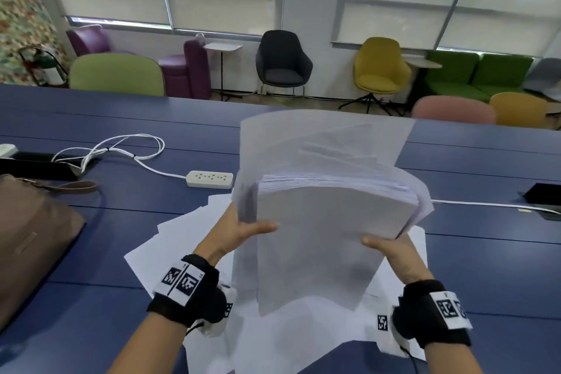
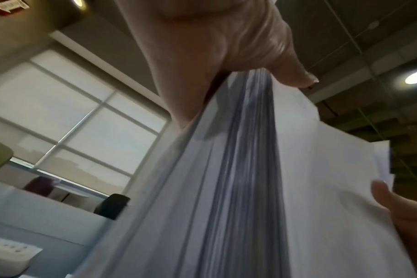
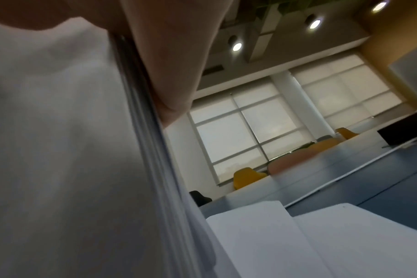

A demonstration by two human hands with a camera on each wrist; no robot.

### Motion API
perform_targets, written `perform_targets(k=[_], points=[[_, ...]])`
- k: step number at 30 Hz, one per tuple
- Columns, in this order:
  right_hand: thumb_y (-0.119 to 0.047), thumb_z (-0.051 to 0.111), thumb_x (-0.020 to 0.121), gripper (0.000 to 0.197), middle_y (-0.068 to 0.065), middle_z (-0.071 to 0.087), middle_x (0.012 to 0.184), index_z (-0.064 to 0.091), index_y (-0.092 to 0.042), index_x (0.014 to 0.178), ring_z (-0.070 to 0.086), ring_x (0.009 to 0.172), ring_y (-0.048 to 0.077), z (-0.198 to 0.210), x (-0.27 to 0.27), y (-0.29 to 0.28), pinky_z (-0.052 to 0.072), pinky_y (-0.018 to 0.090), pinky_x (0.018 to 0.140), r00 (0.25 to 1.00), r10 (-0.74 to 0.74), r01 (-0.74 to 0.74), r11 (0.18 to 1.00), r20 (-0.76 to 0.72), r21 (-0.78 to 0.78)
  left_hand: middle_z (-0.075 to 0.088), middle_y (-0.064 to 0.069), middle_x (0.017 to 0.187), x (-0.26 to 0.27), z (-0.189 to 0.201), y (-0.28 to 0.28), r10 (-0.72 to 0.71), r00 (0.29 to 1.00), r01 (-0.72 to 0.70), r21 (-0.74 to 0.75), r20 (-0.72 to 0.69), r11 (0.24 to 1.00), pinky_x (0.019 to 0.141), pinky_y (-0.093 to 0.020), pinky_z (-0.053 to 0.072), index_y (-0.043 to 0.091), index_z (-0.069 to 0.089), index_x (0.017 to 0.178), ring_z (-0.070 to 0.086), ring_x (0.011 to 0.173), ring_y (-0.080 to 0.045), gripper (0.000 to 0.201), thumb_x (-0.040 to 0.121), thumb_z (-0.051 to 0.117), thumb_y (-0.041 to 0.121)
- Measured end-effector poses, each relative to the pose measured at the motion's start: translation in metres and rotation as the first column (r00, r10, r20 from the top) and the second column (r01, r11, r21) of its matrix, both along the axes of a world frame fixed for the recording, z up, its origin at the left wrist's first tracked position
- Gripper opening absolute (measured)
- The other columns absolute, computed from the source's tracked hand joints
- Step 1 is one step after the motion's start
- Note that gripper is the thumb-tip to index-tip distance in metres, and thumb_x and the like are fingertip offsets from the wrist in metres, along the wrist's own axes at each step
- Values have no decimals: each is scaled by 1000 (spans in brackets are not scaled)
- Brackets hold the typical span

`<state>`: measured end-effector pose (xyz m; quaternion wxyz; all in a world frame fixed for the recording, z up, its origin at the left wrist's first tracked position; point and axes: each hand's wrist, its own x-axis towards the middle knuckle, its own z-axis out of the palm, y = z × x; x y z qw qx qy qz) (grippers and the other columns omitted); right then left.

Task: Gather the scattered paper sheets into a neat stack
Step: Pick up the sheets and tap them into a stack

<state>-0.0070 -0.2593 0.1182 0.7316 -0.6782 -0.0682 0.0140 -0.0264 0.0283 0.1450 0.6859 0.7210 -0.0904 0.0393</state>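
Both hands hold a thick stack of white paper sheets (image 1: 328, 222) upright above the blue tabletop (image 1: 485, 276). The left hand (image 1: 239, 231) grips the stack's left edge, thumb laid across the front sheet and fingers behind it. The right hand (image 1: 391, 247) grips the right edge the same way, thumb in front. The sheets are uneven; several project above and beside the main block. Loose white paper sheets (image 1: 188, 240) lie overlapping on the tabletop directly beneath both hands. A white power strip (image 1: 210, 179) rests beyond the left hand.
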Motion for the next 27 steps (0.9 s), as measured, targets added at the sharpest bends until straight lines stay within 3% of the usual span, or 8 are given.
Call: perform_targets(k=[3, 7, 10, 14, 17, 19, 25, 27], points=[[-16, 83, 36, 61, -9, 74, 77, 65, -9, 94, 70, 74, 4, 8, 3, -1, 53, 14, 65, 1000, 7, -7, 1000, 17, -1, 70, 26, 85, 6, -1, 3, 97, 995, -96, -140, 1, 985, 73, -12, 48, 31, 59, 98, 63, 84, 9, 76, 31, 88, 49], [-38, 91, 21, 83, -10, 74, 77, 64, -14, 96, 70, 73, 4, 11, 13, -6, 54, 16, 65, 998, -46, 42, 994, 47, 100, 66, 32, 92, 9, 3, -1, 40, 999, -38, -116, 17, 993, 76, -11, 48, 34, 53, 104, 59, 95, 11, 89, 25, 87, 58], [-14, 86, 39, 49, -9, 74, 77, 75, -26, 85, 70, 73, 5, 14, 15, -9, 55, 17, 64, 997, -1, -13, 984, 79, 176, 66, 32, 90, 8, 2, 4, 39, 999, -39, -88, -2, 995, 74, -4, 46, 34, 51, 103, 58, 89, 20, 93, 20, 85, 60], [-25, 87, 26, 64, -8, 74, 77, 72, -20, 88, 70, 73, 6, 10, 17, -12, 55, 18, 63, 999, 22, -30, 978, 43, 208, 65, 32, 93, 8, -1, 10, 20, 996, -26, -68, -84, 997, 76, -2, 44, 38, 50, 100, 56, 90, 20, 94, 15, 86, 57], [-31, 94, 29, 77, -7, 75, 77, 63, -15, 97, 70, 73, 6, 2, 16, -8, 55, 17, 64, 1000, 7, -9, 992, 13, 125, 62, 15, 111, 7, 0, 3, -71, 995, 71, -4, -77, 997, 85, -14, 49, 37, 51, 110, 60, 103, 3, 79, 42, 90, 28], [-5, 84, 59, 46, -10, 73, 70, 58, -11, 96, 69, 68, 2, 13, 15, -3, 53, 14, 62, 998, -38, 33, 996, 51, 83, 65, 13, 104, 10, 5, -2, -25, 999, 24, -24, -29, 999, 76, -13, 51, 27, 56, 110, 64, 96, 0, 64, 56, 85, 6], [14, 67, 68, 34, -11, 73, 72, 72, -19, 75, 68, 68, 3, 47, 22, -1, 55, 18, 64, 965, -147, 128, 987, 218, 98, 73, 15, 76, 20, 37, -9, 81, 985, -69, -80, 155, 994, 71, -15, 51, 24, 73, 78, 67, 77, 0, 33, 62, 79, -4], [1, 74, 66, 27, -13, 73, 73, 68, -20, 80, 68, 70, 2, 42, 18, -3, 55, 17, 65, 968, -114, 94, 991, 224, 97, 72, 18, 79, 17, 32, -6, 95, 982, -79, -100, 165, 992, 74, -15, 50, 23, 70, 88, 66, 80, 2, 37, 60, 81, 0]])
